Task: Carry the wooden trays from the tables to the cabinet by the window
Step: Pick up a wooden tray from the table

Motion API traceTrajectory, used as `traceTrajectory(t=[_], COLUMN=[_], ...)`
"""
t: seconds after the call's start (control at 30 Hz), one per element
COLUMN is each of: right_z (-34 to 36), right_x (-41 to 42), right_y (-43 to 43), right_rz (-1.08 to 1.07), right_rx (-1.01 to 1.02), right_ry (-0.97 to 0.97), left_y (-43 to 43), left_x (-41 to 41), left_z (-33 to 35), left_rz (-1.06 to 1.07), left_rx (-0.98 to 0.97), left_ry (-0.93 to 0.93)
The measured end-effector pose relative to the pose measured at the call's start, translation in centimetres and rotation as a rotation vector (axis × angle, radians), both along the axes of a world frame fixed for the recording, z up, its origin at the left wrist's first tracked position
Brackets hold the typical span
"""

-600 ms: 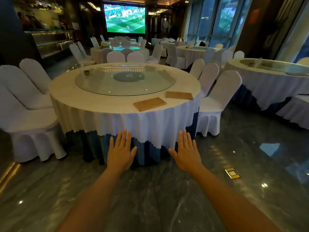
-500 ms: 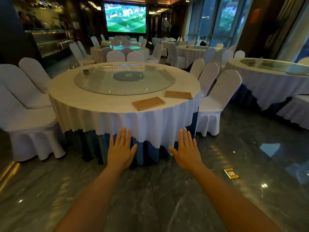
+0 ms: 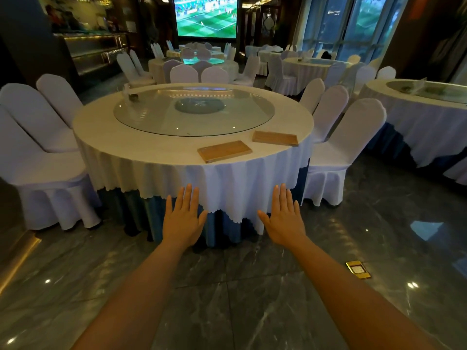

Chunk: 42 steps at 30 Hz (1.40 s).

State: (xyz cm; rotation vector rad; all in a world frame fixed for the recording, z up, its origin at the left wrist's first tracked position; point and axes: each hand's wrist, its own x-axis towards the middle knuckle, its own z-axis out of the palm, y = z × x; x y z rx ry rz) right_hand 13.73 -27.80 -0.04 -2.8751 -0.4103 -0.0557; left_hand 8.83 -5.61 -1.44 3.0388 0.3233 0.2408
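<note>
Both hands are extended forward, palms down, fingers spread flat, holding nothing: the left hand (image 3: 182, 218) and the right hand (image 3: 284, 218) hover apart from each other in front of the draped edge of the round bench (image 3: 126, 137), below its top and not touching it. Two wooden trays are visible on this bench. The nearer tray (image 3: 224, 151) lies close to the front rim, ahead of the gap between the hands; the farther tray (image 3: 275, 138) lies near it to the right, also close to the rim, between the glass turntable (image 3: 194, 111) and the overhanging white tablecloth (image 3: 227, 188). The two trays are apart, not stacked. Hazards, as a judgement: both trays sit close to the rim, so a push instead of a lift could slide one off onto the stone floor (image 3: 227, 299). Catching the loose cloth with a fingertip could drag cloth and trays together. Stacking the trays carelessly for a single carry could let the upper one slip. The polished floor reflects light strongly and may be slick underfoot. The covered chair (image 3: 346, 147) stands just right of the approach and narrows it. The cabinet cannot be identified here. Further benches stand behind; whether they carry trays cannot be told.
</note>
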Motion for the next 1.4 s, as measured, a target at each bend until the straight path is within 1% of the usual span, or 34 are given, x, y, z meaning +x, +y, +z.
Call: traceTrajectory(t=[0.13,0.27,0.37,0.5,0.63,0.73,0.87,1.0,1.13,1.27,1.3,1.33,1.4], right_z=[-1.6,-3.1,-3.2,-3.0,-2.6,-3.6,-5.6,-7.6,-9.8,-11.4,-11.9,-12.3,-13.2], right_x=[5.2,13.5,20.5,29.3,36.1,40.5,47.0,53.9,60.2,64.3,65.1,65.9,66.9], right_y=[1.0,2.9,4.9,7.3,8.7,9.2,10.0,11.5,12.7,13.3,13.5,13.7,14.1], right_rz=[0.028,0.065,0.089,0.118,0.131,0.152,0.178,0.197,0.239,0.284,0.285,0.282,0.264], right_rx=[-0.003,-0.009,-0.01,-0.035,-0.018,-0.008,-0.007,0.01,0.012,-0.051,-0.068,-0.082,-0.092], right_ry=[-0.017,-0.025,-0.004,0.031,0.091,0.137,0.165,0.229,0.318,0.36,0.371,0.378,0.377], left_y=[0.6,2.4,4.2,6.3,7.9,8.5,9.5,10.7,11.2,11.8,12.1,12.3,12.2], left_x=[5.1,12.7,19.4,28.0,34.7,38.5,43.3,47.9,51.8,54.6,55.0,55.3,55.9], left_z=[-1.0,-2.3,-2.7,-2.4,-2.9,-3.9,-5.5,-7.5,-9.6,-10.6,-11.1,-11.7,-12.0], left_rz=[0.013,0.039,0.067,0.093,0.096,0.109,0.175,0.33,0.464,0.577,0.59,0.586,0.601], left_rx=[0.004,0.011,-0.025,-0.053,0.0,-0.008,-0.117,-0.135,-0.127,-0.125,-0.12,-0.059,-0.112], left_ry=[0.033,0.045,0.029,0.068,0.126,0.165,0.196,0.243,0.209,0.376,0.382,0.344,0.359])
